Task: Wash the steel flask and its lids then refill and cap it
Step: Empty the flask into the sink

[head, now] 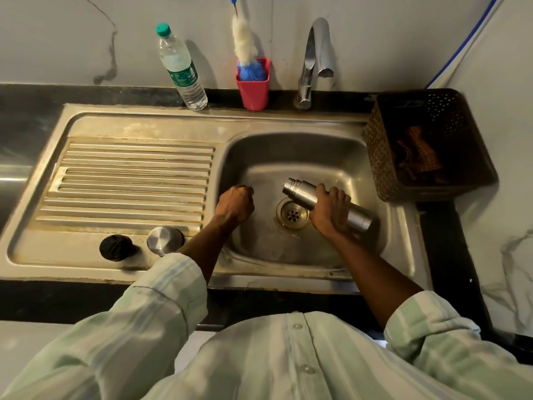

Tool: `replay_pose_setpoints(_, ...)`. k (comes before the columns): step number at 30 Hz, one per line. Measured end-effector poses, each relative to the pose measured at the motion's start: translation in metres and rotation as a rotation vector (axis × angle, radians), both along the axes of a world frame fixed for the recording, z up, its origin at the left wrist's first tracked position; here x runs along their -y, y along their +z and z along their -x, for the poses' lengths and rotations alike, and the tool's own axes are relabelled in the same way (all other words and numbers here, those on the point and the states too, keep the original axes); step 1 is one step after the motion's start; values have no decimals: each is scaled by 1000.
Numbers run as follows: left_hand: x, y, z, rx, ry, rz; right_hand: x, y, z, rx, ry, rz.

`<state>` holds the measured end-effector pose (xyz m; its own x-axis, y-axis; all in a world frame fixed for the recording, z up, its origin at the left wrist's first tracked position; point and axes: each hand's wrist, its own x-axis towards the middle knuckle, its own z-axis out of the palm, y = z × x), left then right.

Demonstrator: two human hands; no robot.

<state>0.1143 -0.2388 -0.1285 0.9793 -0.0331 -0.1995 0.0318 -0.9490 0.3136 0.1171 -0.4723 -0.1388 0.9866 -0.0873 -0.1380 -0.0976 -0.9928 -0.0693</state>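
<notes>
The sink basin [302, 157] is walled on all sides, with the drain [292, 216] near its middle and bare steel floor open toward 12 o'clock of it, under the tap [315, 59]. The brown basket [383, 157] crowds the basin's rim at 3 o'clock, and the ribbed drainboard [129, 180] runs off at 9 o'clock. The right hand [330, 210] wraps its fingers around the middle of the steel flask [300, 188], holding it tilted low over the basin, the uncapped threaded mouth pointing toward 10 o'clock and the base toward 4 o'clock, just beside the drain. The left hand [235, 204] hangs over the basin's 9 o'clock wall, knuckles up and fingers curled tight; whether it holds anything I cannot tell. Both forearms reach in from 6 o'clock. The steel lid [165, 241] and the black inner lid [116, 247] sit near each other on the drainboard's front edge, at 8 o'clock of the basin. A water bottle [181, 67] and a red cup [253, 85] holding a brush stand at the back ledge.
</notes>
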Motion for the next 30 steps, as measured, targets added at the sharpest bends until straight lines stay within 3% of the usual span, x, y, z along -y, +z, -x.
replay_pose_setpoints(30, 5, -2, 3, -103, -39, -75, 8, 11, 3, 43, 59, 90)
